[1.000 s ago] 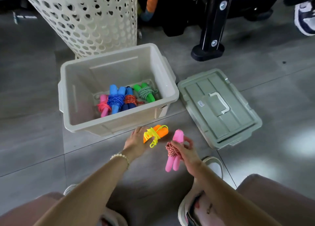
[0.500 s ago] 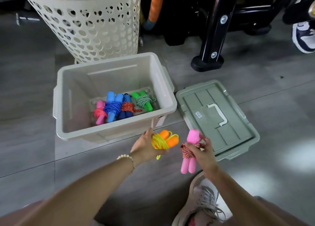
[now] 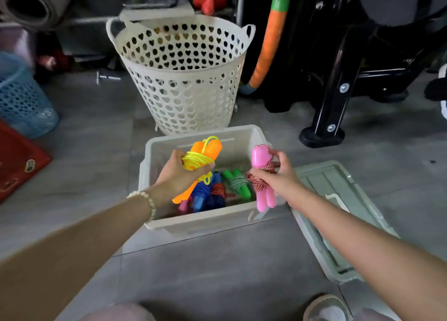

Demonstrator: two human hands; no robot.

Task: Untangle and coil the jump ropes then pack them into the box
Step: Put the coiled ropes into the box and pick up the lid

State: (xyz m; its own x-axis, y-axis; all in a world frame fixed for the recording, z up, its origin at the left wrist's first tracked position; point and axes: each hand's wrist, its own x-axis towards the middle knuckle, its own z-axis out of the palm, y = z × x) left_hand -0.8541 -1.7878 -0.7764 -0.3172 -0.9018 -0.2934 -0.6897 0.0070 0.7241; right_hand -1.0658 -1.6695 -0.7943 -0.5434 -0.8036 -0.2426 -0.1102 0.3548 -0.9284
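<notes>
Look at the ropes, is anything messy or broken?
Nothing looks broken. The left hand holds a coiled orange rope with one yellow loop hanging loose below it. The right hand holds a tidy pink rope. The ropes in the box lie wound, and its lid rests beside it.

2 bare forearms, no sleeves. Bracelet [image 3: 145, 198] of small pale round beads around left wrist. Bare left hand [image 3: 176, 173] and right hand [image 3: 278, 175], no rings visible. Pinkish-mauve clothing [image 3: 116, 313] over knee at bottom edge. Pale shoe [image 3: 325, 307] at lower right.
</notes>
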